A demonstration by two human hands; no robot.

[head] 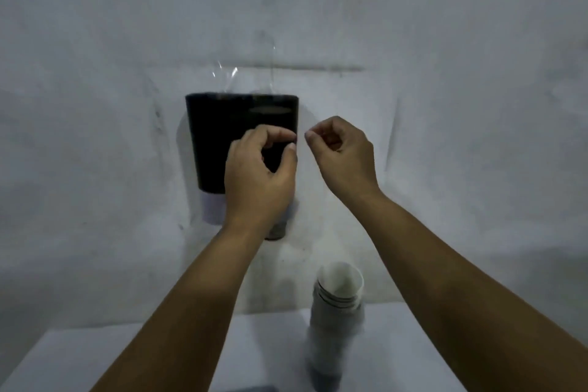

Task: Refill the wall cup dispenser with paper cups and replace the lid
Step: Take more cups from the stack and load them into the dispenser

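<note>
On the far wall (pixel 95 41), the dark dispenser (pixel 219 137) hangs left of centre. Clear tubes (pixel 272 67) rise from its top; they are faint and hard to trace. A pale cup (pixel 212 208) pokes out below its left side, and a darker shape (pixel 276 231) shows below its right side, partly hidden by the wrist.

The left hand (pixel 257 175) is raised in front of the dispenser's lower right part, its grip narrow: thumb and forefinger curl toward each other, tips nearly meeting at the dispenser's right edge. Whether they pinch anything cannot be told.

Just to its right, the right hand (pixel 342 153) is held before the bare wall, fingers curled in, forefinger and thumb close together. It too may be pinching something thin or clear, but the blur hides it.

Near and lower right, a stack of paper cups (pixel 337 312) stands upright on the white counter (pixel 95 356), open mouths up, between the two forearms.
</note>
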